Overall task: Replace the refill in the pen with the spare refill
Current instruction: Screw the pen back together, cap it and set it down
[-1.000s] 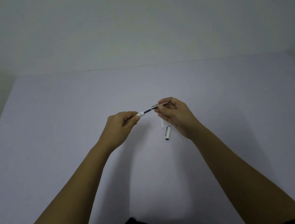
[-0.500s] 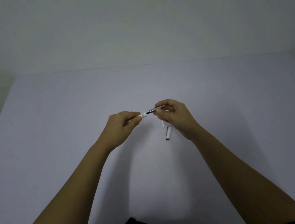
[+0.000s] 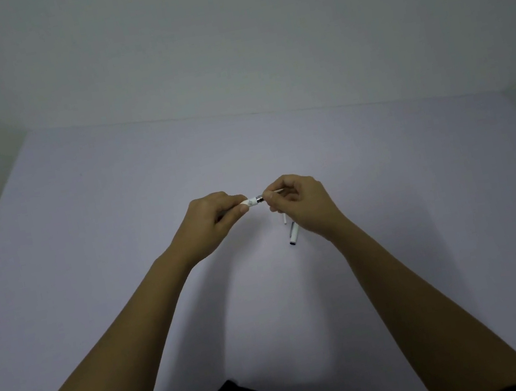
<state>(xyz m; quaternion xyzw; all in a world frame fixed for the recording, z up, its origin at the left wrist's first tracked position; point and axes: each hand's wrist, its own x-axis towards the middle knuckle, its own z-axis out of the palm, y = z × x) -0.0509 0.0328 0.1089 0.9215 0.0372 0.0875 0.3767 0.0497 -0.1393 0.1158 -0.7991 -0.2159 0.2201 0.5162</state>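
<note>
Stretching wide under dim light, a pale table (image 3: 88, 259) fills the view, its far edge meeting a plain wall (image 3: 220, 29), its left edge dropping to dark floor; bare surface lies open on every side of the hands; two bare forearms reach forward and converge near the middle; the left hand (image 3: 211, 220) is curled, pinching the white pen (image 3: 252, 201) at its barrel; the right hand (image 3: 302, 203) pinches the pen's other, metal-ringed end, fingers bent; a white cap (image 3: 293, 235) and a thin refill (image 3: 285, 219) lie on the table just below the right hand.
</note>
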